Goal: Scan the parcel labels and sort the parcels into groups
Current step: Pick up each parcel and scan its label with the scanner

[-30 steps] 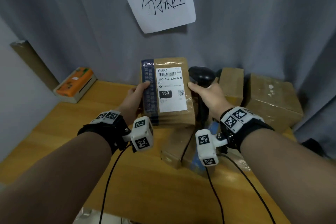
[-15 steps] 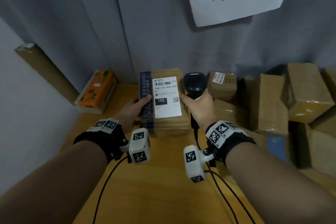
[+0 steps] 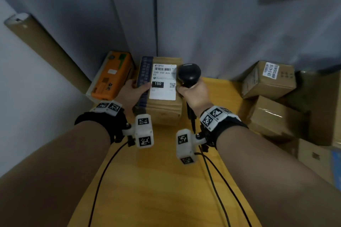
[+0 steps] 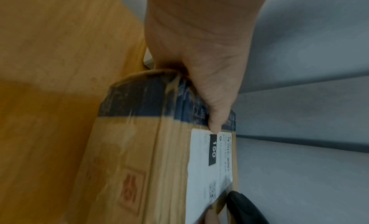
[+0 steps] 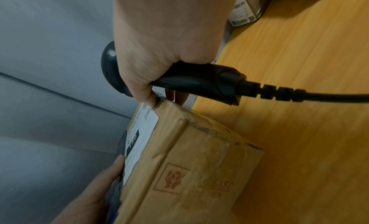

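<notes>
A brown cardboard parcel (image 3: 162,110) with a white label (image 3: 163,86) marked 150 and a dark blue strip on its left side is held between both hands at the back of the wooden table (image 3: 166,180), its label facing me. My left hand (image 3: 132,92) grips its left edge, thumb on the labelled face (image 4: 215,121). My right hand (image 3: 195,96) is wrapped round the handle of a black barcode scanner (image 3: 190,74) and its thumb presses the parcel's right edge (image 5: 147,99). Whether the parcel (image 5: 199,164) touches the table I cannot tell.
An orange device (image 3: 112,77) lies at the back left beside a leaning cardboard tube (image 3: 46,49). Several cardboard parcels (image 3: 269,79) are piled along the right. A grey curtain (image 3: 203,24) closes off the back. The scanner cable (image 5: 319,95) trails toward me.
Both hands have carried the parcel and scanner left and toward the back, next to the orange device. The view has turned left, so the parcel pile now lies to the right.
</notes>
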Demonstrator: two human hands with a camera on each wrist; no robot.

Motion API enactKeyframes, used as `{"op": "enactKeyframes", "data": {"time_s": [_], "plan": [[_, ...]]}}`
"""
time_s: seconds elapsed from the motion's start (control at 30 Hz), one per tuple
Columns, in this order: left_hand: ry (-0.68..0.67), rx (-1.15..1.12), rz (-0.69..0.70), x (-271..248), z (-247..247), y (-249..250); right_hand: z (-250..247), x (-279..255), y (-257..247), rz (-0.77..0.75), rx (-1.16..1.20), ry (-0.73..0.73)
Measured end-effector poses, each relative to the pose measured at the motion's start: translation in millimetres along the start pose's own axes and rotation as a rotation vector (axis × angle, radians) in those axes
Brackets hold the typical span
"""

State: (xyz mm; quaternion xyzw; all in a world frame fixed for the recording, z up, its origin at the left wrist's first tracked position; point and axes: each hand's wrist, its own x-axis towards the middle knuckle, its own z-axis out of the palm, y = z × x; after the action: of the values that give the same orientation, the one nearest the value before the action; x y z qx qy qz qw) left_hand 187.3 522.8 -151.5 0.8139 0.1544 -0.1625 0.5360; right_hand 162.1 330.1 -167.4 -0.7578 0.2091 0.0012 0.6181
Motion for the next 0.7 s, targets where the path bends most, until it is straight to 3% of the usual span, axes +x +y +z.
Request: {"op": "enactKeyframes", "data": {"time_s": [0.1,0.2,0.47,0.7], "plan": [[0.089,0.261,0.090,15,0,1,16,14,5,0.012,-0.056,-0.010],[0.099,0.379,0.098,27,-2,-9,32,21,14,0.008,-0.169,-0.011],[0.161,0.428,0.165,59,-2,-15,48,48,11,-0.049,-0.215,0.035],[0.291,0.456,0.250,44,1,-7,26,31,9,-0.072,-0.227,0.062]]}}
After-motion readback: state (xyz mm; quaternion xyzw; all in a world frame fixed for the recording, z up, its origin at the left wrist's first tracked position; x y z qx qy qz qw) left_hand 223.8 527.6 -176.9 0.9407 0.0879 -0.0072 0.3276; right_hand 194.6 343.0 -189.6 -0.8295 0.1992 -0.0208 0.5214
